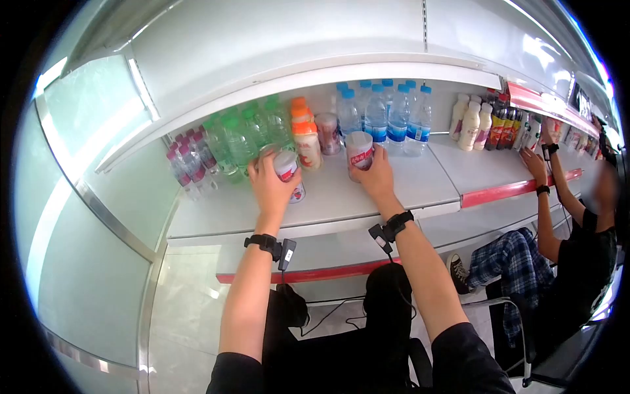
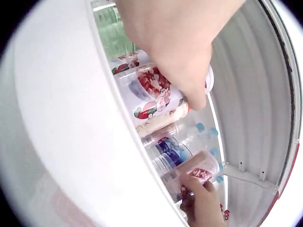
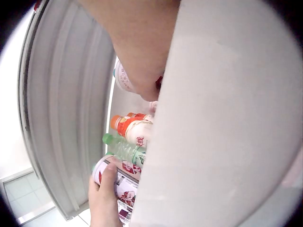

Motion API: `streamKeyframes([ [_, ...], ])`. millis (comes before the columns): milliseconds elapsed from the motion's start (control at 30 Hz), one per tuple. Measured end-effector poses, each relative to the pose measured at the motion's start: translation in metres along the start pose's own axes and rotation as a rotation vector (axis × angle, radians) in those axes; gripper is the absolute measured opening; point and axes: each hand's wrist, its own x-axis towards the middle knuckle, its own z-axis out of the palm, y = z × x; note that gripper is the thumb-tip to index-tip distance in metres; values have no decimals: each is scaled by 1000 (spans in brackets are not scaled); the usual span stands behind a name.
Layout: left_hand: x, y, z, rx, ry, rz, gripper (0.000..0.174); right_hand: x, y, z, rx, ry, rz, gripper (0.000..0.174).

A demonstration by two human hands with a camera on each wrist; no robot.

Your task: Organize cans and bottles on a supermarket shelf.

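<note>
On the shelf (image 1: 223, 220), my left hand (image 1: 270, 187) grips a white can with a red label (image 1: 286, 166); another can's lid shows just behind it. My right hand (image 1: 377, 176) holds a second can with a pinkish label (image 1: 360, 150), upright in front of the blue-capped bottles (image 1: 376, 111). Between the two hands stand an orange-capped milky bottle (image 1: 307, 141) and a pinkish can (image 1: 327, 134). The left wrist view shows fruit and flower prints on the left can (image 2: 154, 90). In the right wrist view, the right hand (image 3: 142, 52) covers most of its can.
Green bottles (image 1: 240, 141) and small pink-labelled bottles (image 1: 187, 161) stand at the left. Farther right are milky bottles (image 1: 470, 125) and dark bottles (image 1: 504, 128). An upper shelf edge (image 1: 295, 77) overhangs the goods. A seated person (image 1: 558, 262) reaches to the shelf at the right.
</note>
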Motion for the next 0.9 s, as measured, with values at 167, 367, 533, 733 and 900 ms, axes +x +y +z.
streamKeyframes([
  [167, -13, 17, -12, -55, 4, -284, 55, -2, -1, -2, -12, 5, 10, 86],
  [367, -27, 4, -13, -418, -274, -355, 32, -2, 0, 2, 12, -2, 7, 85],
  [533, -26, 6, -8, -589, -479, -19, 23, -2, 5, 2, 12, -14, -19, 80],
  [733, -22, 0, 8, -539, -450, 147, 26, 2, 11, 8, 28, 3, -42, 80],
  [900, -29, -3, 5, -407, -448, 147, 38, -2, -9, -4, 193, -236, 5, 79],
])
